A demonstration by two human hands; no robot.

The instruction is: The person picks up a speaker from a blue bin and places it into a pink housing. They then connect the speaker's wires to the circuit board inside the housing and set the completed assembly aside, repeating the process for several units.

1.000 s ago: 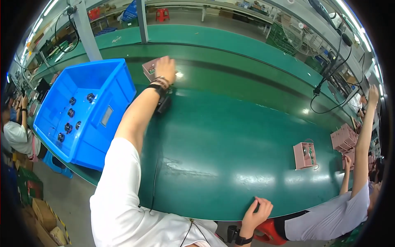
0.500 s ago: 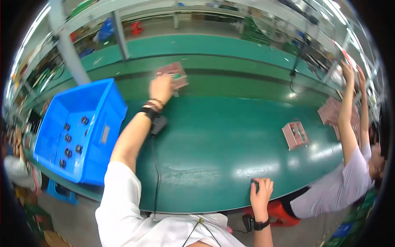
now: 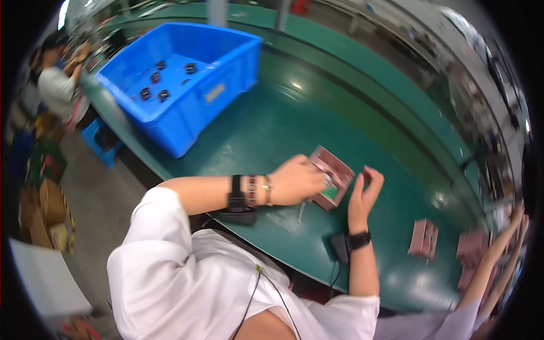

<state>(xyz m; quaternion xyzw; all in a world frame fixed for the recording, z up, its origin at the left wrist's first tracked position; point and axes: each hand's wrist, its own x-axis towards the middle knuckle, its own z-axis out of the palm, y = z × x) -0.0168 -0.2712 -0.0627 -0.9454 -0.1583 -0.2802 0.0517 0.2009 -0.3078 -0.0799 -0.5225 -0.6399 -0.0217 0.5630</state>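
Observation:
My left hand point(image 3: 300, 180) is closed on the near-left wall of a small open pink box point(image 3: 341, 170). The box is tilted above the green table, and a green piece point(image 3: 329, 190), perhaps a circuit board, shows inside it. A pale strip or wire point(image 3: 302, 211) hangs below the box. My right hand point(image 3: 365, 195) is just right of the box, apart from it. Its thumb and fingers curl toward each other around something small and dark that I cannot make out.
A blue bin point(image 3: 187, 127) holding several small black parts stands on the green table point(image 3: 272, 122) at the far left. More pink boxes point(image 3: 424, 238) sit to the right, beside a co-worker's arms point(image 3: 498, 255). Another person point(image 3: 59, 85) sits at far left.
My left hand has brought the pink box from the table's far side to near my body. My right hand has come close to it. The whole view has turned.

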